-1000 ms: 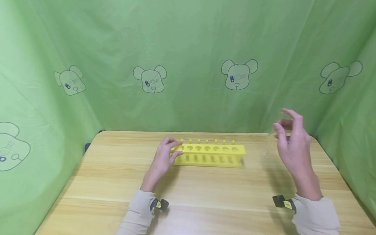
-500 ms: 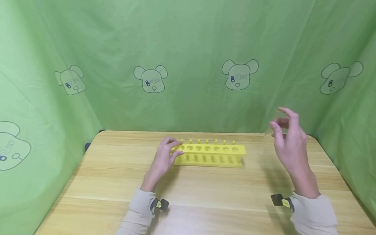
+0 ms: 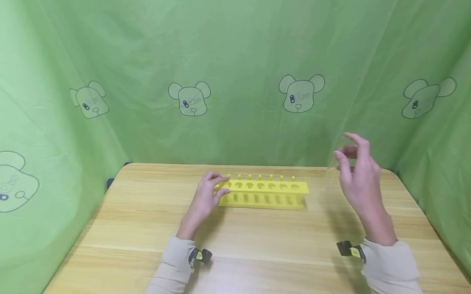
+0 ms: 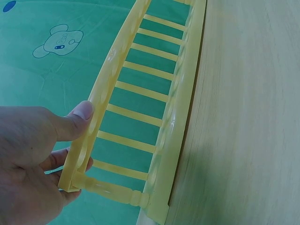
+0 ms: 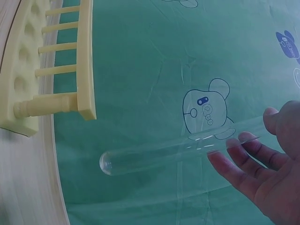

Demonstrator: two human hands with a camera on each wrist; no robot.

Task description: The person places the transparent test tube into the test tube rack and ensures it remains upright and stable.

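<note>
A yellow test tube rack stands on the wooden table, with a row of round holes along its top and a row of pegs behind. My left hand grips the rack's left end, thumb in front; the left wrist view shows the thumb on the top bar and fingers beneath it. To the right of the rack, my right hand pinches a clear test tube near its upper end between thumb and fingers. The tube's rounded bottom points down and a little left, apart from the rack.
The wooden table reaches back to a green curtain printed with bear heads, which also encloses both sides. Each wrist wears a dark strap with a small camera, over light sleeves.
My right hand has shifted left with the test tube, closer to the rack. My left hand and the rack have stayed in place.
</note>
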